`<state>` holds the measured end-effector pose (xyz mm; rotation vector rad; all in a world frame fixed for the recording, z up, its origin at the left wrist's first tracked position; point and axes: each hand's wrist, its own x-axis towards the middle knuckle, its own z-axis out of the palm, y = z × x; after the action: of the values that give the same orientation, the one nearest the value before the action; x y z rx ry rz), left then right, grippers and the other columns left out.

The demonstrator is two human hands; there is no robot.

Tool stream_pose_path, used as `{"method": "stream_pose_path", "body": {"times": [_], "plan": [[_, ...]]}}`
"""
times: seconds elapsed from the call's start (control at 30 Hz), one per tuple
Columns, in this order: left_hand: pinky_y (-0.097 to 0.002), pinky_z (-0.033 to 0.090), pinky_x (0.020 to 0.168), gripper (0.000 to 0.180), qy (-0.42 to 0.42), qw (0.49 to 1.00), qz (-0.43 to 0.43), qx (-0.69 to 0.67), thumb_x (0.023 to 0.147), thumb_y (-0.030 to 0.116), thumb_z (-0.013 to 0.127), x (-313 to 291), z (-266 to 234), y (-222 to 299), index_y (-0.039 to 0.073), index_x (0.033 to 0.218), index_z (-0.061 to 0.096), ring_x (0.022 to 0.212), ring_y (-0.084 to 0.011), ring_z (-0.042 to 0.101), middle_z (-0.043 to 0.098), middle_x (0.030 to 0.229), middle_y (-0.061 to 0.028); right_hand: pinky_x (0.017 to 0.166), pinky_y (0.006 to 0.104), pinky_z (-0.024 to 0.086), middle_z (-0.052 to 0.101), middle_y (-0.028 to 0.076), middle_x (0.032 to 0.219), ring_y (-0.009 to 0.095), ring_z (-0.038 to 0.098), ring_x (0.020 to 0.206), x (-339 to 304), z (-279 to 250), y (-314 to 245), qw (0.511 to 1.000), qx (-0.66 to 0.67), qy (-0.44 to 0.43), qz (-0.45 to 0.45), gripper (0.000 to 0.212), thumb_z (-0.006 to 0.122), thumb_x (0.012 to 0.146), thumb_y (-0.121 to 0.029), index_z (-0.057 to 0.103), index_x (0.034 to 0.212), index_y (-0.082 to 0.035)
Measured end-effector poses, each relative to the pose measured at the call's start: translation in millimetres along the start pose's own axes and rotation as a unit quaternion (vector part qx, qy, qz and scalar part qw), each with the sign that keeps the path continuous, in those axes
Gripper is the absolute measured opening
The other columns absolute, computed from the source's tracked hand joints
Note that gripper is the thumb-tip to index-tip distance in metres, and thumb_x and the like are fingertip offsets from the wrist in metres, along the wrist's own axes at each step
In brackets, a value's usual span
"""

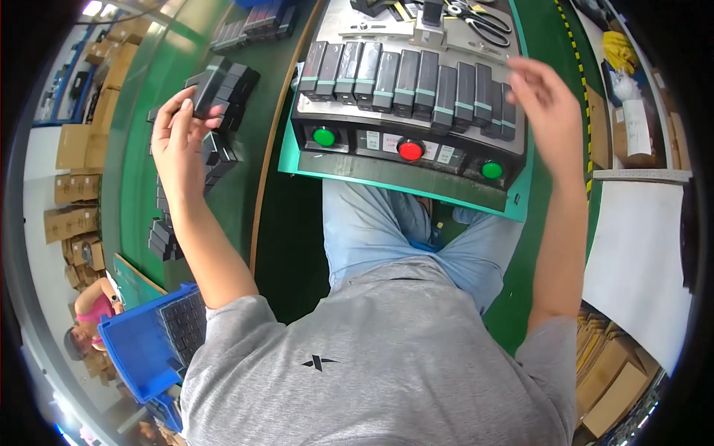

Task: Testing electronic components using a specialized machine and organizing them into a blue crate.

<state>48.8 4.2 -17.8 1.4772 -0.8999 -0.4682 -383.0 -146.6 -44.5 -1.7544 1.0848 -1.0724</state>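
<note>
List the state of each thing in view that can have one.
left hand: closed on a dark block
dark block: held, tilted
right hand: open, nothing seen in it
block row: side by side on the machine
scissors: lying down, blade opening unclear
red button: pressed or not, unclear
blue bin: open, holding blocks

Holding both bare forearms (pixel 216 249) apart.
Pinching with bare left hand (pixel 180 137); holding out bare right hand (pixel 547 104), loosely curved.
</note>
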Motion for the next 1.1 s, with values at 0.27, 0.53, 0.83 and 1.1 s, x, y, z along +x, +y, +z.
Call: {"method": "stream_pose_path", "body": {"times": [0.27,0.53,0.83,1.1], "plan": [[-0.0236,0.052,0.073,0.037,-0.15,0.938,-0.137,-0.281,0.098,0.011,0.061,-35,39,5,-0.009,0.13,0.058,0.084,-0.0176,0.068,0.068,0.11,-0.0138,0.082,0.0266,0.049,0.067,0.004,0.12,0.008,0.059,0.089,117,61,16,0.982,-0.139,-0.077,-0.107,0.053,0.076,0.09,-0.034,0.062,0.131,-0.004],[-0.0229,0.054,0.071,0.036,-0.252,0.933,-0.09,-0.24,0.094,0.003,0.069,-21,74,20,-0.003,0.128,0.062,0.079,-0.014,0.069,0.07,0.093,-0.0074,0.083,0.0248,0.046,0.067,0.002,0.108,0.009,0.061,0.094,138,51,14,0.984,-0.094,-0.147,-0.043,0.045,0.073,0.094,-0.026,0.062,0.129,0.0],[-0.0232,0.052,0.068,0.034,-0.292,0.935,-0.044,-0.199,0.098,0.011,0.064,12,113,28,-0.001,0.129,0.057,0.078,-0.0131,0.068,0.071,0.103,-0.013,0.086,0.0259,0.044,0.064,0.006,0.119,0.011,0.058,0.103,60,-3,0,0.992,0.114,0.039,0.034,0.041,0.053,0.107,-0.026,0.056,0.137,0.002],[-0.0277,0.054,0.078,0.049,-0.387,0.798,-0.183,-0.425,0.106,0.028,0.048,17,140,35,-0.002,0.145,0.043,0.083,-0.0187,0.064,0.062,0.113,-0.0158,0.102,0.0359,0.046,0.057,0.013,0.133,0.019,0.057,0.118,-62,-46,11,0.956,0.269,0.11,0.04,0.041,0.046,0.109,-0.021,0.046,0.141,0.005]]}}
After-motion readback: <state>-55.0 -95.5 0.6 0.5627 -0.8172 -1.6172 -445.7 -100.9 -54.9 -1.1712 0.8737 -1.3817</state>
